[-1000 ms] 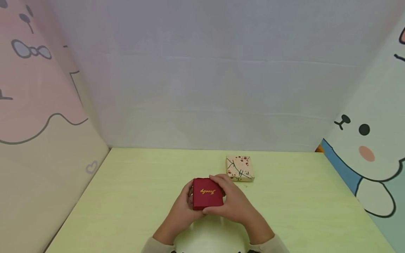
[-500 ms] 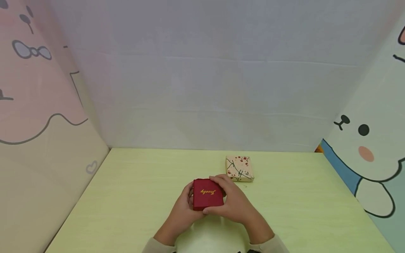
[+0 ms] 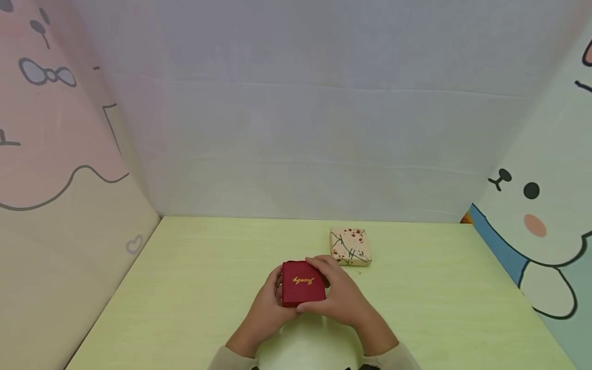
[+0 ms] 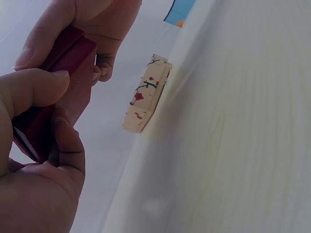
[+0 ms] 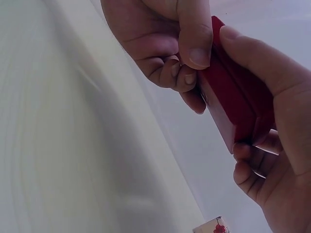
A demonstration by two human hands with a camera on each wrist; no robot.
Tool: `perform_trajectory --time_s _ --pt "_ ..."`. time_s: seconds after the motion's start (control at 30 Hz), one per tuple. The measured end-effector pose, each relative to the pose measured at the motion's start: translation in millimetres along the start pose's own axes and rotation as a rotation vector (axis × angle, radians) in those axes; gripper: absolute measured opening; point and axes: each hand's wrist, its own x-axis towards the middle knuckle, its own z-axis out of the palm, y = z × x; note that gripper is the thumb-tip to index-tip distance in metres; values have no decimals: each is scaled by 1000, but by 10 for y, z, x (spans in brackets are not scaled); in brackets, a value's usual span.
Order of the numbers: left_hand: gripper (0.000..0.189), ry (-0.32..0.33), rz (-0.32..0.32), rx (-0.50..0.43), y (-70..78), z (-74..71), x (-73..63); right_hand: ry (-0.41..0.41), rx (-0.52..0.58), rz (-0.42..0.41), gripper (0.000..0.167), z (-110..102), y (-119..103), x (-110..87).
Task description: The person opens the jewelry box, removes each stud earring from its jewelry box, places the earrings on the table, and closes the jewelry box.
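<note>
A dark red jewelry box [image 3: 302, 290] with gold "Jewelry" lettering is held between both hands above the table. From the left side, my left hand [image 3: 265, 311] grips it, fingers curled beneath and along its edge. My right hand [image 3: 339, 295] holds the opposite side, its thumb at the near edge and fingers at the far edge. In the left wrist view a seam runs round the red box [image 4: 73, 63], with a thin pale strip at its lower end. Beyond the right hand, a cream box with red blossoms and dark branches [image 3: 350, 247] lies on the table.
The pale yellow-green table [image 3: 185, 288] spreads around the hands. A plain whitish cloth [image 3: 296, 139] hangs along the back edge. Printed cartoon panels stand at both sides, a pink and cream one [image 3: 55, 154] on the left and a bear-like one [image 3: 546, 216] on the right.
</note>
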Motion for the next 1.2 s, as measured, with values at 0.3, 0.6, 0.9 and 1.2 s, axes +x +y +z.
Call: perform_trajectory --time_s 0.3,0.6,0.9,1.2 --pt "102 -4 -9 25 -41 -18 23 2 -28 26 93 1 -12 0" --pt "98 -12 7 7 -18 -16 24 0 10 27 94 -6 -8 11" --pt "99 -5 7 2 -11 -14 26 0 -14 6 93 -13 -24 12" --pt "98 -11 7 14 6 -19 22 21 12 8 91 -8 -33 11"
